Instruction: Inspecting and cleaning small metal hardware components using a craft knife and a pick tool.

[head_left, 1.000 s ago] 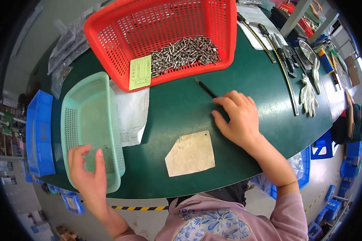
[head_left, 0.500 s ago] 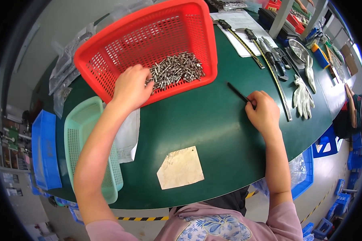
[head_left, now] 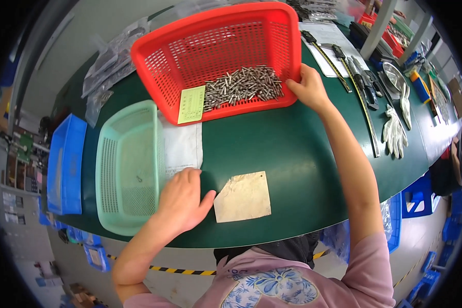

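Observation:
My left hand (head_left: pixel 184 201) hovers or rests over the green table between the light green basket and a tan card (head_left: pixel 243 197). Its thumb stands apart from the fingers, and nothing shows in it. At the tilted red basket (head_left: pixel 215 18), my right hand (head_left: pixel 311 89) grips the right wall near the lower corner, thumb on the inner side. Small metal pins (head_left: pixel 244 86) lie heaped in the basket. A yellow-green paper tag (head_left: pixel 192 104) lies in its lower left corner. The black stick held earlier cannot be seen.
The light green basket (head_left: pixel 159 138) stands on a white sheet (head_left: pixel 184 146), beside a blue bin (head_left: pixel 65 164). Calipers (head_left: pixel 339 51), a metal rule (head_left: pixel 364 110) and white gloves (head_left: pixel 393 132) lie at the right. Plastic bags (head_left: pixel 115 56) lie at the back left.
My left hand has left the pins and come down beside the card. My right hand has moved up to the red basket's wall; its black stick is out of sight. The paper tag now shows.

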Available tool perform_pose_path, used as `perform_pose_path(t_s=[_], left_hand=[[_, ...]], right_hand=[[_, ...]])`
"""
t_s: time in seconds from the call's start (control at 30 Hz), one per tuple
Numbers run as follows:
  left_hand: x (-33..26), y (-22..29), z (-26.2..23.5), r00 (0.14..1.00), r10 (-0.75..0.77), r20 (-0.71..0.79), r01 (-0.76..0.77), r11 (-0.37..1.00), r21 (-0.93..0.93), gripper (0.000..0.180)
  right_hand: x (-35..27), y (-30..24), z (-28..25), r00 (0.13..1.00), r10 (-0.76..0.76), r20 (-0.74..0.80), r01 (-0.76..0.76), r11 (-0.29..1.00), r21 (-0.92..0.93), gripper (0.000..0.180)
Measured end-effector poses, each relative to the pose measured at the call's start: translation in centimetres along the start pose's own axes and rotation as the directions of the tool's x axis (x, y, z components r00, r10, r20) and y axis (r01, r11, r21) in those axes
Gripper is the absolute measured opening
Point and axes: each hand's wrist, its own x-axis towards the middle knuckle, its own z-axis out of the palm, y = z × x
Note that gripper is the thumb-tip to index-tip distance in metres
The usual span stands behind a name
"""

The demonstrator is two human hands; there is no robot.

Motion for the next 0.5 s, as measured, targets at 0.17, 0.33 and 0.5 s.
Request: perform_pose_path(t_s=[0.17, 0.33, 0.5], left_hand=[[-1.9, 0.4, 2.3, 0.997, 0.001, -0.079, 0.003, 0.999, 0.048, 0.048], [-2.8, 1.5, 3.7, 0.972, -0.037, -0.233, 0.065, 0.991, 0.116, 0.044], [-1.4, 2.5, 2.4, 0.915, -0.069, -0.397, 0.075, 0.997, 0.0, 0.025]], right_hand=[[-2.1, -0.6, -1.1, 0.998, 0.05, 0.036, -0.052, 0.997, 0.054, 0.026], [-5.7, -2.8, -2.1, 0.995, 0.103, 0.015, -0.104, 0.991, 0.089, 0.024], [-7.7, -4.5, -3.2, 0.991, 0.134, 0.025, -0.134, 0.99, 0.033, 0.024]])
